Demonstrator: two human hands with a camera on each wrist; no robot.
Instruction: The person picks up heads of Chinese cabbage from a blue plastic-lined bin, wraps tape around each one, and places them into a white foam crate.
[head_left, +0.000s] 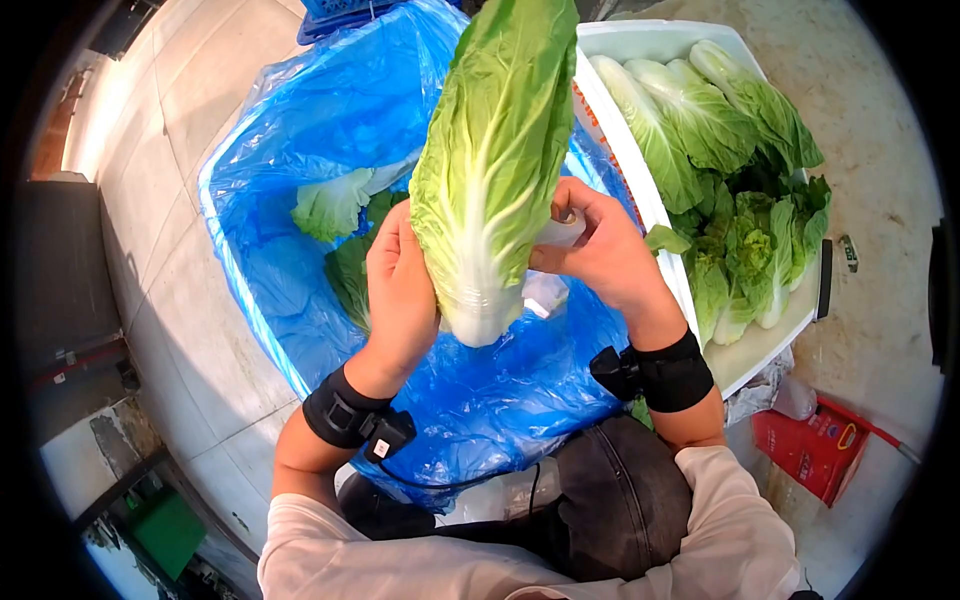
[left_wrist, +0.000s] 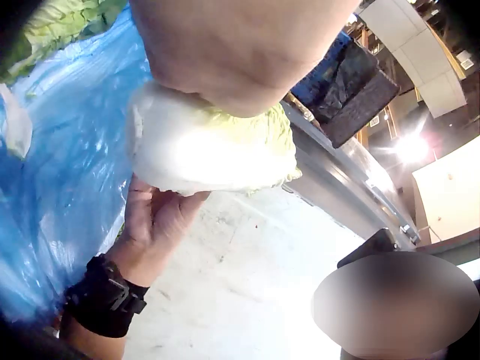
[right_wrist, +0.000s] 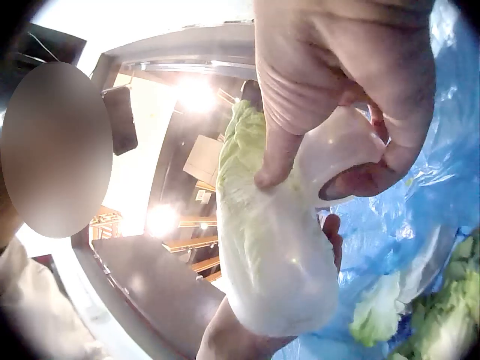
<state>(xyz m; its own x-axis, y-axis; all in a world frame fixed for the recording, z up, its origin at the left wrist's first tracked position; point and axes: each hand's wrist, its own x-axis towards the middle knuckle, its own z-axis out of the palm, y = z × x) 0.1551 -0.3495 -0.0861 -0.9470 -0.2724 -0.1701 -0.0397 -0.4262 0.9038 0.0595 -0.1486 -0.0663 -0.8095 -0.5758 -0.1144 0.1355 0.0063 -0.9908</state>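
Observation:
A long napa cabbage [head_left: 490, 170] with green leaves and a white base is held up over a blue-lined bin. My left hand [head_left: 393, 300] grips its left side near the base. Glossy clear bands cross the white base. On the cabbage's right side, my right hand [head_left: 605, 245] pinches a whitish, curved, translucent piece [head_left: 566, 230] between thumb and fingers. In the right wrist view this piece [right_wrist: 341, 154] lies against the cabbage [right_wrist: 277, 262], beside the thumb; I cannot tell whether it is a leaf or a roll of tape.
Loose cabbage leaves [head_left: 335, 205] lie in the blue plastic liner [head_left: 290, 280] below. A white foam box [head_left: 735, 370] of several napa cabbages [head_left: 690, 110] stands at the right. Beyond its near corner is a red box [head_left: 810, 450]. Tiled floor [head_left: 180, 350] extends on the left.

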